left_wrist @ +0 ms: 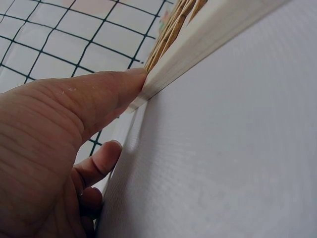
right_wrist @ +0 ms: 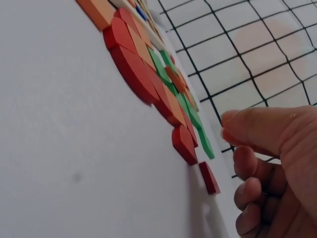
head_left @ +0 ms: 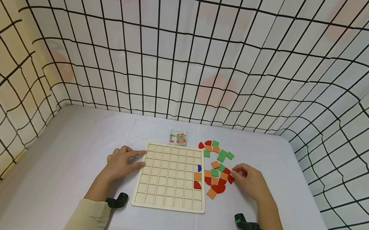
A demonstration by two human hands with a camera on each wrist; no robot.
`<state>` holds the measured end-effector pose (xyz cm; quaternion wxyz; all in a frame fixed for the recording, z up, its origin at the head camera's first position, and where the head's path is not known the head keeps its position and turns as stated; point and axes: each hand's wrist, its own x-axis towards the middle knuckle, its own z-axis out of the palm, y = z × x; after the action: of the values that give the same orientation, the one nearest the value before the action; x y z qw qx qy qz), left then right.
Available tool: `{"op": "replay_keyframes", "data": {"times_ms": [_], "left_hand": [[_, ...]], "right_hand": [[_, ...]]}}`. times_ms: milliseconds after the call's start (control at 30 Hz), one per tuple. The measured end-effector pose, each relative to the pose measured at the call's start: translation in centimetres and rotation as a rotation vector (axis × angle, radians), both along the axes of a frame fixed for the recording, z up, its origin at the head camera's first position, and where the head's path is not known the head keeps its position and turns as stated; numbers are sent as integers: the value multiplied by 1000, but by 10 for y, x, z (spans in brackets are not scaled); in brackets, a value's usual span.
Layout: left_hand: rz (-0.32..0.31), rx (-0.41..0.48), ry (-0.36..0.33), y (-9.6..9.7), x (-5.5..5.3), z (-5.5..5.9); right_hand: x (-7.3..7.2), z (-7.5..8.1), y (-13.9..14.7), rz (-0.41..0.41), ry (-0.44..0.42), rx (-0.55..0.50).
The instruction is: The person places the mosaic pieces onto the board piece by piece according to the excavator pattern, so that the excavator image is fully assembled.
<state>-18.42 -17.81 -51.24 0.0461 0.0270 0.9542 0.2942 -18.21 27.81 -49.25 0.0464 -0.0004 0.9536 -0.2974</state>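
Observation:
A pale wooden grid board (head_left: 159, 182) lies flat on the table. My left hand (head_left: 121, 163) rests at its left side, index finger and thumb extended against the edge; in the left wrist view the thumb (left_wrist: 106, 94) touches the board's side wall. Three pieces sit in the board's right column: a blue piece (head_left: 199, 168), an orange square (head_left: 197, 176) and a red quarter-circle (head_left: 197, 185). My right hand (head_left: 249, 180) hovers at the right end of the loose pieces, beside a red piece (right_wrist: 209, 178). Its fingers are bent, with nothing visible between thumb and index.
Loose green squares (head_left: 214, 172), orange squares (head_left: 211, 193) and red quarter-circles (head_left: 218, 189) lie right of the board, some touching or overlapping. A small patterned card (head_left: 178, 137) stands behind the board. Black wire mesh (head_left: 190, 62) encloses the white table (head_left: 78, 148) at back and sides.

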Motion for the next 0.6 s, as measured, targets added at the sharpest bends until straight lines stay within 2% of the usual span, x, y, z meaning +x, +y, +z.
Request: {"op": "replay_keyframes", "data": {"times_ms": [267, 600], "left_hand": [[2, 4, 6, 1, 0, 2], [10, 4, 5, 2, 1, 3]], "right_hand": [[0, -2, 2, 6, -100, -9], [4, 1, -4, -7, -116, 20]]}}
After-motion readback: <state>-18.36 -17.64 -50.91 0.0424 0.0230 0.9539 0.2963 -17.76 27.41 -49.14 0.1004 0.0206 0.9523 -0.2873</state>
